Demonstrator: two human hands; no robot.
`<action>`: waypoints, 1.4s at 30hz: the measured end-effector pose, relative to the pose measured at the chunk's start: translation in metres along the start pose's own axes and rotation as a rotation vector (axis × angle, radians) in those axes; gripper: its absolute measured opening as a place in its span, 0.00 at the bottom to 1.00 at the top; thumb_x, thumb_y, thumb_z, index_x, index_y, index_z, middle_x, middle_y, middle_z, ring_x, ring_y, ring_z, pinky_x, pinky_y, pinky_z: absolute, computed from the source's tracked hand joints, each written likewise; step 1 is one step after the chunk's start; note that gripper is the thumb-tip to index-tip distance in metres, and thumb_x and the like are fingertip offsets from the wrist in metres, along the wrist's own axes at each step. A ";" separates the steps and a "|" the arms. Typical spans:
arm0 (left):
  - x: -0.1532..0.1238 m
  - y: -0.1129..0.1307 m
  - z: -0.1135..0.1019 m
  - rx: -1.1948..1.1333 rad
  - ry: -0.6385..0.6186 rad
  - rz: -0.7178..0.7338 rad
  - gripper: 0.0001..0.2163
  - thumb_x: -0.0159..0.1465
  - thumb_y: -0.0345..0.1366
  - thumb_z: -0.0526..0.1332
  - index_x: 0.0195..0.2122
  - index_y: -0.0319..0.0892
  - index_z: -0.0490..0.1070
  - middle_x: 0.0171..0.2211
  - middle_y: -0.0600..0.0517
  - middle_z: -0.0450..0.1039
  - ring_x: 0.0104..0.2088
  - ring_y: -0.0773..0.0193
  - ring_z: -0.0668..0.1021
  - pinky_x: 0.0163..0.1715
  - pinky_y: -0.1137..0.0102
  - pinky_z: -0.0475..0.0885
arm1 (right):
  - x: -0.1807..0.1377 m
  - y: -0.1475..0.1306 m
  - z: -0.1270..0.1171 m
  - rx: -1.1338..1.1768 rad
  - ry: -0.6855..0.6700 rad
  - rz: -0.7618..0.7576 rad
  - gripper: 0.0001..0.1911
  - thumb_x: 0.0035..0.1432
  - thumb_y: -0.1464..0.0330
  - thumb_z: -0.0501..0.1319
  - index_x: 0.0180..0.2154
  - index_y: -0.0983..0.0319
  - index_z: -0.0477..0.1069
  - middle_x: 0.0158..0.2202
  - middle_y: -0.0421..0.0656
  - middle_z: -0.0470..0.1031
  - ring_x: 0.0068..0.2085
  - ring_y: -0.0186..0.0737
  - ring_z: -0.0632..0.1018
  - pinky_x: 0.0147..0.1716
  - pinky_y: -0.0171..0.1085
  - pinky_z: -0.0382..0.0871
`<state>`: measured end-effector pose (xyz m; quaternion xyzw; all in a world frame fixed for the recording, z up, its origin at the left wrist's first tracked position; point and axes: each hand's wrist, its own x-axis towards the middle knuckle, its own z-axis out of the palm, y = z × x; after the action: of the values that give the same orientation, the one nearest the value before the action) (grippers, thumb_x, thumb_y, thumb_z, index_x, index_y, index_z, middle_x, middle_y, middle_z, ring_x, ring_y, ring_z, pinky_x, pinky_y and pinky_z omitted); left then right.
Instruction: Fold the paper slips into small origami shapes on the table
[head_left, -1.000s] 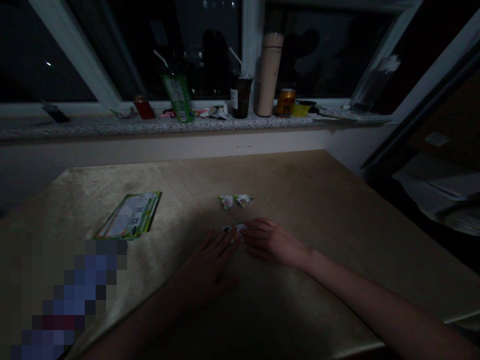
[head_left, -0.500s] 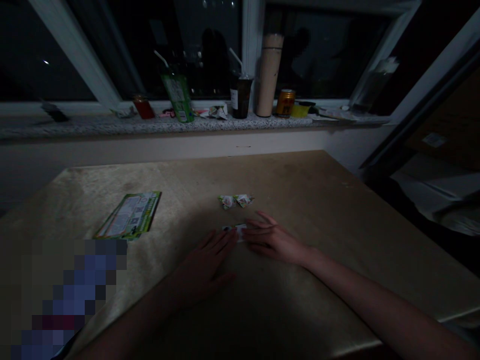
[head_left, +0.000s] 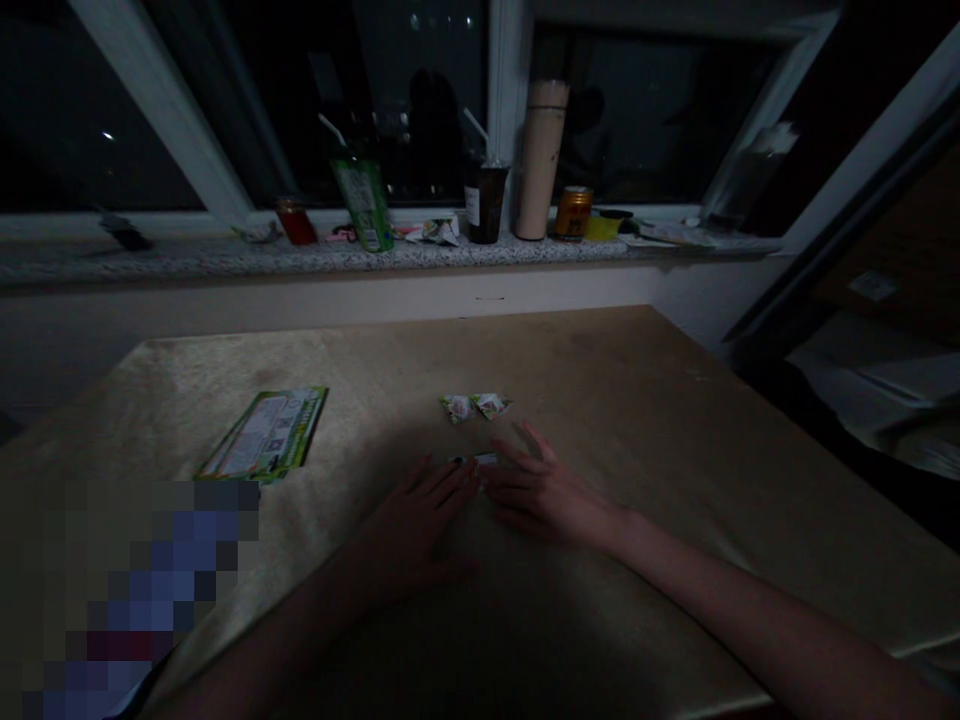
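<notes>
A small whitish piece of paper lies on the table, mostly hidden beneath my fingertips. My left hand rests palm down with its fingers stretched out, their tips on the paper's left part. From the right, my right hand reaches over the same paper, fingers extended and apart, the index finger lifted. Just beyond the hands sit two small folded paper triangles, a left one and a right one, printed green and white. Dim light blurs the fingertips.
Printed green leaflets lie stacked at left on the brown-covered table. On the stone windowsill stand a green carton, a dark cup with a straw, a tall beige flask and an orange can. A pixelated patch covers the lower left.
The view has shifted slightly. My right hand has moved a little, its index finger raised higher, and less of the paper shows. My left hand stays nearly in place.
</notes>
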<state>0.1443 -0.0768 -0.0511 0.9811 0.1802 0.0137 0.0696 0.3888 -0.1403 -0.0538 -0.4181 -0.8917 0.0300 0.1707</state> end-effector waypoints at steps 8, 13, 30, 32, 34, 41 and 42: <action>0.000 0.003 0.001 0.083 0.017 -0.002 0.39 0.61 0.61 0.51 0.67 0.40 0.46 0.66 0.44 0.50 0.64 0.50 0.56 0.62 0.55 0.42 | 0.008 0.000 0.007 -0.042 0.065 -0.099 0.13 0.65 0.65 0.53 0.45 0.62 0.72 0.49 0.45 0.76 0.59 0.41 0.67 0.66 0.52 0.35; -0.009 0.017 0.003 0.176 0.087 -0.044 0.33 0.66 0.53 0.50 0.65 0.35 0.51 0.64 0.41 0.55 0.63 0.51 0.59 0.62 0.57 0.47 | 0.009 -0.001 0.012 -0.087 0.126 -0.087 0.12 0.65 0.66 0.53 0.44 0.61 0.72 0.47 0.44 0.77 0.56 0.41 0.71 0.66 0.53 0.38; -0.015 0.018 0.004 0.188 -0.041 -0.130 0.37 0.60 0.60 0.52 0.62 0.35 0.58 0.63 0.38 0.56 0.61 0.46 0.62 0.60 0.52 0.50 | 0.003 0.014 0.004 0.182 0.037 0.018 0.12 0.65 0.68 0.54 0.47 0.56 0.73 0.50 0.40 0.76 0.59 0.41 0.67 0.64 0.54 0.37; -0.016 0.017 0.002 0.174 -0.060 -0.123 0.38 0.61 0.60 0.52 0.62 0.35 0.57 0.63 0.38 0.55 0.61 0.45 0.62 0.60 0.52 0.50 | 0.002 0.019 -0.002 0.225 -0.014 0.009 0.13 0.65 0.67 0.54 0.49 0.56 0.72 0.51 0.40 0.75 0.62 0.41 0.64 0.64 0.54 0.37; -0.016 0.016 -0.001 0.151 -0.067 -0.119 0.37 0.62 0.59 0.52 0.63 0.35 0.56 0.63 0.38 0.55 0.61 0.45 0.61 0.60 0.51 0.51 | 0.001 0.022 -0.005 0.240 -0.034 -0.008 0.13 0.65 0.67 0.55 0.49 0.55 0.72 0.51 0.41 0.75 0.64 0.41 0.60 0.64 0.55 0.38; -0.017 0.013 -0.008 0.094 -0.089 -0.109 0.35 0.63 0.56 0.53 0.63 0.35 0.56 0.63 0.38 0.54 0.61 0.44 0.62 0.59 0.49 0.52 | -0.002 0.024 -0.005 0.239 -0.034 0.012 0.12 0.65 0.67 0.54 0.48 0.55 0.72 0.52 0.40 0.74 0.63 0.41 0.61 0.63 0.55 0.42; -0.018 0.012 -0.007 0.095 -0.088 -0.107 0.35 0.63 0.56 0.53 0.63 0.35 0.55 0.63 0.38 0.53 0.61 0.44 0.61 0.59 0.49 0.53 | -0.001 0.023 -0.005 0.239 -0.038 0.015 0.13 0.66 0.66 0.54 0.48 0.55 0.72 0.52 0.40 0.74 0.63 0.41 0.61 0.63 0.55 0.43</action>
<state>0.1315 -0.0934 -0.0428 0.9719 0.2297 -0.0416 0.0314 0.4082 -0.1264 -0.0543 -0.4010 -0.8816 0.1452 0.2021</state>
